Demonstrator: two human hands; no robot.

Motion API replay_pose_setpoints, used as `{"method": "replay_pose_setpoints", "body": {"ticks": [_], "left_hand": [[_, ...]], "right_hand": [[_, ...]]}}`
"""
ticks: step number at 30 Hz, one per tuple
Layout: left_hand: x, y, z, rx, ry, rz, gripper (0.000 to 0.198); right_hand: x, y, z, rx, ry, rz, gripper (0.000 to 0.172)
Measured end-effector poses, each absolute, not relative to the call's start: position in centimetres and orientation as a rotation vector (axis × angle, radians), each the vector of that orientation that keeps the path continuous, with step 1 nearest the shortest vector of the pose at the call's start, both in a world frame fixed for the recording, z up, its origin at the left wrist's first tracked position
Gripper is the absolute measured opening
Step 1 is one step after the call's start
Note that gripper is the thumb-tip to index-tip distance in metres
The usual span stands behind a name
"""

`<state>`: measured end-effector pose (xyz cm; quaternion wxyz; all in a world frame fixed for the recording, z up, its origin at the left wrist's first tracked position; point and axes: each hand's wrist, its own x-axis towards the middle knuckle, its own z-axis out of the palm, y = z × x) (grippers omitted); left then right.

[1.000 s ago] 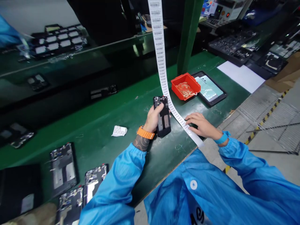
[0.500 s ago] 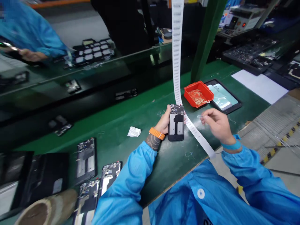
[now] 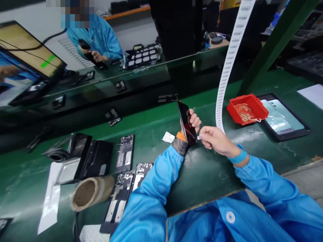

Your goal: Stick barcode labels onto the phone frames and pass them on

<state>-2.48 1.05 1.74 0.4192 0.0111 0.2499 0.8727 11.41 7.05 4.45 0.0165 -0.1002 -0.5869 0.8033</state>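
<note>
My left hand [image 3: 194,120] is closed round a smartphone [image 3: 187,122]. The phone is tilted on edge, its dark glossy screen showing and its other face hidden. Close to its lower edge, my right hand [image 3: 214,139] pinches a small white label [image 3: 199,137]; whether the label touches the phone I cannot tell. Behind my right hand a long strip of barcode labels [image 3: 228,64] hangs down to the bench. A crumpled white paper [image 3: 168,137] lies beside my left wrist.
A red bin [image 3: 261,116] with tan curled pieces stands on the right by a black tray [image 3: 290,137] holding pale panels. Several opened phones [image 3: 125,153] lie on the left near a cardboard tube [image 3: 106,188]. Across the bench a co-worker [image 3: 106,37] holds a dark device.
My left hand has turned the phone from its opened inner side to its screen. My right hand has brought the small label in to the phone's edge. The view has swung left.
</note>
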Motion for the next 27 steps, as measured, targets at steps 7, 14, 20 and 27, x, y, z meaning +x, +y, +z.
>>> {"method": "replay_pose_setpoints", "body": {"ticks": [7, 14, 20, 27], "left_hand": [[-2.4, 1.3, 1.4, 0.172, 0.611, 2.152, 0.045], [-2.7, 1.6, 0.9, 0.179, 0.671, 2.202, 0.04], [-2.6, 1.4, 1.2, 0.197, 0.637, 2.216, 0.043], [-1.7, 1.1, 3.9, 0.007, 0.742, 2.296, 0.046]], "right_hand": [[11.2, 5.3, 5.1, -0.299, -2.033, 2.273, 0.049], [11.3, 5.3, 5.3, -0.306, -2.174, 2.158, 0.046], [11.2, 5.3, 4.3, -0.325, -2.23, 2.012, 0.035], [11.4, 5.9, 2.9, -0.372, -2.358, 1.577, 0.032]]}}
